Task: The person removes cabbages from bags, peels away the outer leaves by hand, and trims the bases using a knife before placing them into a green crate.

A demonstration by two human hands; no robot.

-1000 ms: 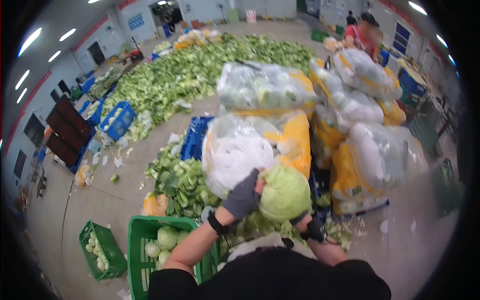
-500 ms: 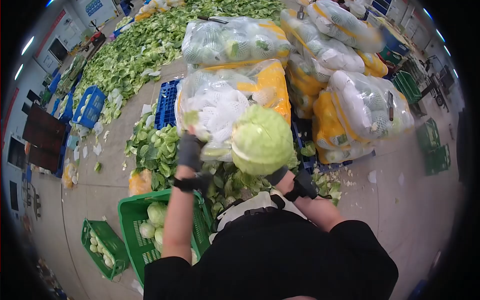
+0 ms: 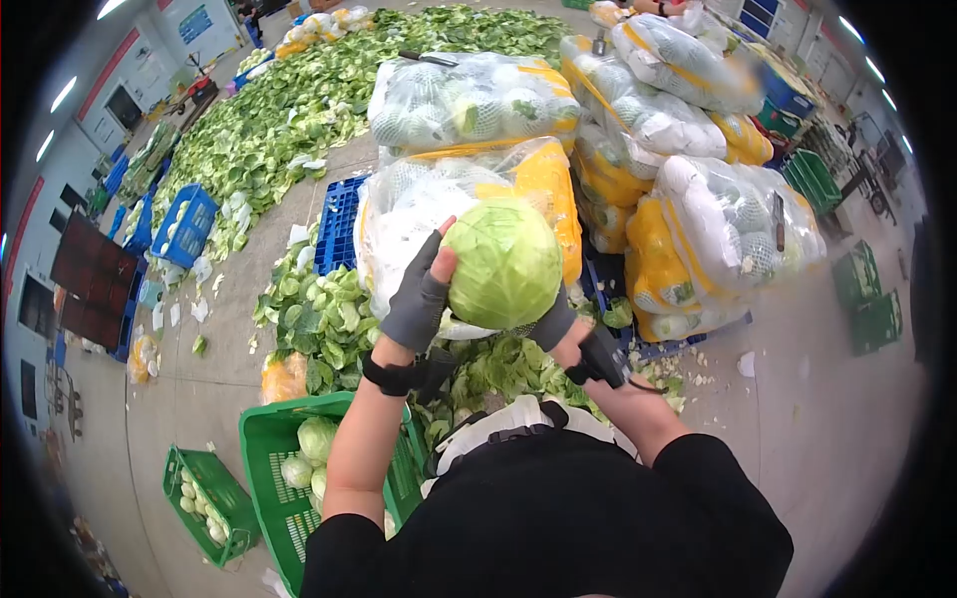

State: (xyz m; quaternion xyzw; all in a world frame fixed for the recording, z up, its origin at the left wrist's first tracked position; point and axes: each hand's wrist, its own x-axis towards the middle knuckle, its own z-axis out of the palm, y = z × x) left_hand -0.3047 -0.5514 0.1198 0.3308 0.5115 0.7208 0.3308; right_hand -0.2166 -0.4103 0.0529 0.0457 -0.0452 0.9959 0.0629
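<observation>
A pale green cabbage [image 3: 505, 264] is held up in front of me between both hands. My left hand [image 3: 419, 299], in a dark fingerless glove, presses its side, with fingertips showing at the upper left. My right hand [image 3: 558, 327], gloved too, supports the lower right; its fingers are mostly hidden beneath the cabbage. Just beyond lies a clear and yellow bag [image 3: 547, 179] with white foam nets [image 3: 404, 224] on top.
Bagged cabbages [image 3: 474, 100] are stacked ahead, with a knife [image 3: 427, 58] on top. More bags [image 3: 733, 214] stand right, bearing another knife [image 3: 779, 221]. A green crate [image 3: 261, 468] with cabbages is at lower left. Loose leaves [image 3: 324, 309] cover the floor.
My left hand has come in from the left onto the cabbage; the pale green scrap at its fingers is no longer seen. The cabbage has turned and shifted slightly left.
</observation>
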